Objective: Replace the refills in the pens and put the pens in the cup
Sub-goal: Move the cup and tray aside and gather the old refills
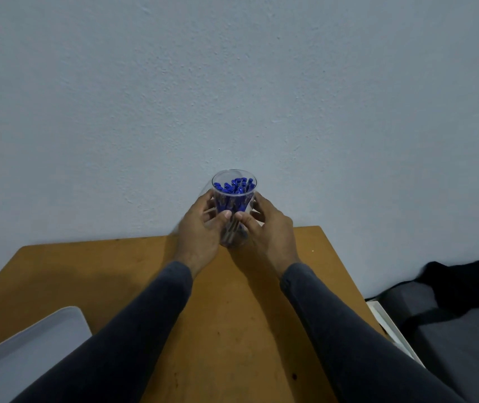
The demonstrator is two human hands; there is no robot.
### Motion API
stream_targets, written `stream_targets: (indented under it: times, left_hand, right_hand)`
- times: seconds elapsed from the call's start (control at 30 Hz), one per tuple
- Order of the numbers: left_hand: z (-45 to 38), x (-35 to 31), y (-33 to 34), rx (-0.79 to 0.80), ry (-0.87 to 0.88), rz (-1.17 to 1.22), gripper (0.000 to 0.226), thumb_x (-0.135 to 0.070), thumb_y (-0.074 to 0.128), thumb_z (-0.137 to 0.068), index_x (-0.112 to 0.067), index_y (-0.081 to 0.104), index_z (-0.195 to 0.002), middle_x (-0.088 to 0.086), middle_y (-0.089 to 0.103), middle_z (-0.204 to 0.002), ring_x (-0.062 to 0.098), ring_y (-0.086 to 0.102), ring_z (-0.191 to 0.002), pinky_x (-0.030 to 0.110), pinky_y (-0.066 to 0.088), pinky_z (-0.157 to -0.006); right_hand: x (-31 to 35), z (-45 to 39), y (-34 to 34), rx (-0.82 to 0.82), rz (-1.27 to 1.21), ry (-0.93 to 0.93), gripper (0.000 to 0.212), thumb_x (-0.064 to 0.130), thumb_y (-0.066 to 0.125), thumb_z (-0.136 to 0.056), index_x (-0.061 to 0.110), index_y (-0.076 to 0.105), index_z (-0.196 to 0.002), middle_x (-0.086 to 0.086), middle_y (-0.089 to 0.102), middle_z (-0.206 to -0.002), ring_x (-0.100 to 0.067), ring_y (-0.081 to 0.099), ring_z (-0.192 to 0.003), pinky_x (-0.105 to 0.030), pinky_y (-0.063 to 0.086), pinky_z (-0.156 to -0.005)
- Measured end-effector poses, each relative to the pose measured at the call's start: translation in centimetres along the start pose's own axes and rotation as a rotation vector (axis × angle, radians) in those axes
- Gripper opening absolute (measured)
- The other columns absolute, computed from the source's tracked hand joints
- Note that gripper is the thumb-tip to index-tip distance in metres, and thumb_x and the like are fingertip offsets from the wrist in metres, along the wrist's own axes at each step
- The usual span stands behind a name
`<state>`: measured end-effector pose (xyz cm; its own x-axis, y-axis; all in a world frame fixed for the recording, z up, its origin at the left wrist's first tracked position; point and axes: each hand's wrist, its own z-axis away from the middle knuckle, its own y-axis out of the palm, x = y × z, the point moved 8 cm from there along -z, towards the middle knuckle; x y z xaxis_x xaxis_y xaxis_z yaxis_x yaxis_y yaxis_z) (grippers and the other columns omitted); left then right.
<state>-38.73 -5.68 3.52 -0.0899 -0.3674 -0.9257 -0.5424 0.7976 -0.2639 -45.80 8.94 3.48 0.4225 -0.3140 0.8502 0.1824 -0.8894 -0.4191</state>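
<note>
A clear plastic cup [234, 177] stands near the far edge of the wooden table [133, 274], close to the wall. Several pens with blue caps [232, 186] stand upright inside it. My left hand [199, 228] grips the cup from the left, thumb across its front. My right hand [267, 225] grips it from the right, its thumb meeting the left one. Both hands cover the lower half of the cup.
A pale grey tray or board [28, 344] lies at the table's near left corner. To the right of the table are dark bags or cloth [459, 286] and a white box edge [389, 327]. A pale blue wall rises right behind the table.
</note>
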Motion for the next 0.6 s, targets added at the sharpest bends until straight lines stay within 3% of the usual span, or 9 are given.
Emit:
stream_targets:
  times: [0.1,0.2,0.27,0.4,0.47,0.6]
  left_hand:
    - [-0.1,-0.1,0.1,0.004,0.007,-0.012,0.049,-0.028,0.059,-0.101,-0.030,0.046,-0.148,-0.006,0.059,-0.139,0.013,0.059,-0.122,0.031,0.059,-0.090]
    - [0.0,-0.2,-0.1,0.026,0.001,-0.008,0.057,-0.027,0.060,-0.101,-0.029,0.039,-0.154,-0.004,0.056,-0.144,0.015,0.056,-0.129,0.037,0.055,-0.100]
    - [0.4,-0.1,-0.7,0.020,-0.031,-0.029,0.066,-0.028,0.062,-0.100,-0.026,0.031,-0.158,-0.002,0.051,-0.149,0.015,0.052,-0.132,0.036,0.051,-0.105]
    - [3.7,-0.7,-3.9,0.054,-0.031,-0.149,0.063,-0.034,0.067,-0.096,-0.025,0.040,-0.153,-0.004,0.051,-0.148,0.009,0.051,-0.130,0.034,0.047,-0.107]
    - [6.3,-0.8,-6.4,0.077,-0.012,-0.253,0.059,-0.036,0.068,-0.095,-0.025,0.048,-0.148,-0.005,0.054,-0.143,0.007,0.052,-0.128,0.033,0.046,-0.108]
    - [12.1,0.8,-13.6,0.025,-0.049,-0.499,0.054,-0.038,0.071,-0.092,-0.020,0.056,-0.142,-0.001,0.058,-0.139,0.016,0.055,-0.126,0.037,0.046,-0.108]
  right_hand:
    - [-0.1,0.0,0.1,0.006,0.019,0.006,0.050,0.035,0.064,-0.100,0.028,0.050,-0.148,0.001,0.065,-0.137,-0.008,0.061,-0.115,-0.011,0.048,-0.080]
    - [0.1,0.4,0.0,0.022,0.032,0.041,0.064,0.040,0.066,-0.098,0.020,0.042,-0.154,-0.004,0.060,-0.144,-0.018,0.060,-0.127,-0.028,0.056,-0.095]
    - [0.0,1.1,-0.3,0.027,0.031,0.120,0.074,0.038,0.070,-0.096,0.013,0.035,-0.157,-0.009,0.055,-0.150,-0.021,0.057,-0.132,-0.034,0.052,-0.103]
    - [0.8,4.7,0.1,0.070,0.075,0.199,0.054,0.033,0.072,-0.095,0.007,0.056,-0.140,-0.010,0.064,-0.137,-0.019,0.061,-0.119,-0.027,0.048,-0.094]
    - [1.8,7.1,1.9,0.157,0.116,0.173,0.053,0.036,0.075,-0.092,0.013,0.060,-0.138,-0.006,0.065,-0.135,-0.018,0.061,-0.121,-0.026,0.046,-0.095]
    - [4.5,11.8,8.0,0.447,0.269,0.110,0.069,0.052,0.076,-0.087,0.012,0.059,-0.140,-0.008,0.066,-0.131,-0.021,0.062,-0.117,-0.036,0.051,-0.102]
